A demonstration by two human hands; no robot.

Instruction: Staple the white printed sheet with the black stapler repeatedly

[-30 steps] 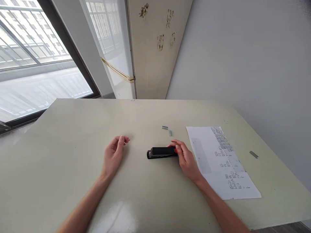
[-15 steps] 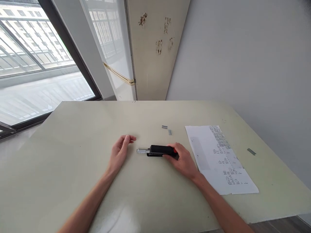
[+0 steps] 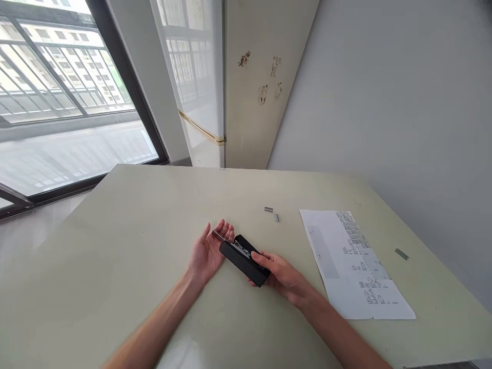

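A black stapler [image 3: 243, 262] lies tilted in my right hand [image 3: 279, 274], whose thumb presses on its side while the other fingers pass beneath. Its metal staple tray [image 3: 219, 235] sticks out of the front end and points toward my left hand [image 3: 211, 251]. That hand is palm up with the fingers spread, right under the tray's tip. Whether the palm touches the stapler I cannot tell. Two short strips of staples [image 3: 268, 209] lie on the table beyond the stapler.
Printed paper sheets [image 3: 330, 277] lie to the right on the pale table [image 3: 96, 277]. A longer staple strip [image 3: 402, 254] is near the right edge. Behind the table stand a fridge [image 3: 265, 133] and a grey wall [image 3: 384, 102]; a window [image 3: 69, 102] is at the left.
My right hand has lifted and turned the stapler so its tray points up and left. My left hand has rolled palm up and moved right, under the tray. The camera view has shifted slightly.
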